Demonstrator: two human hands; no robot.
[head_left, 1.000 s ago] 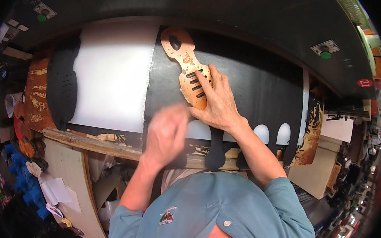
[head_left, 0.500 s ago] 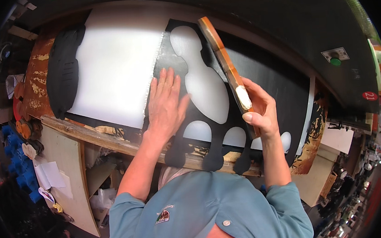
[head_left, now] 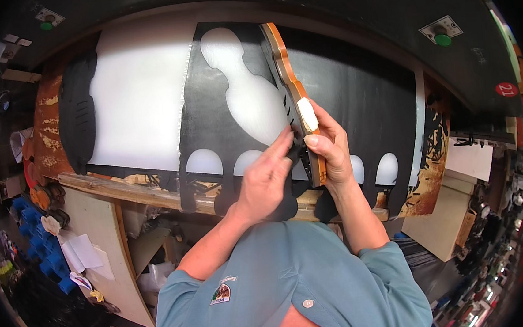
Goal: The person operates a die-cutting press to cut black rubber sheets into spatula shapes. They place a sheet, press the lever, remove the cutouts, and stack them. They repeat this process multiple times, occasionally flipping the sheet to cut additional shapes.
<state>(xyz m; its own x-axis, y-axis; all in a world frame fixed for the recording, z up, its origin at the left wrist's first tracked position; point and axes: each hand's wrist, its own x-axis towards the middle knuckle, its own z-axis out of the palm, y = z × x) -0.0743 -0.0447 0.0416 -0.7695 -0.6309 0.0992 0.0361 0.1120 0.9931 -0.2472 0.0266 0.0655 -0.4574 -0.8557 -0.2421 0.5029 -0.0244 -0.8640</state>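
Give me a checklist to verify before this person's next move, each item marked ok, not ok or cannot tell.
1. Right hand grips the orange-edged die: ok.
2. Die lies flat on the black sheet: not ok, held steeply tilted.
3. Left hand well away from the die: not ok, close beside it.
4. White shows through the sole-shaped opening: ok.
5. Die's hollow free of material: cannot tell.

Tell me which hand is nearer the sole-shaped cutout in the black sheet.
Left. The left hand has its fingertips by the lower right edge of the sole-shaped cutout; the right hand is farther right, gripping the cutting die.
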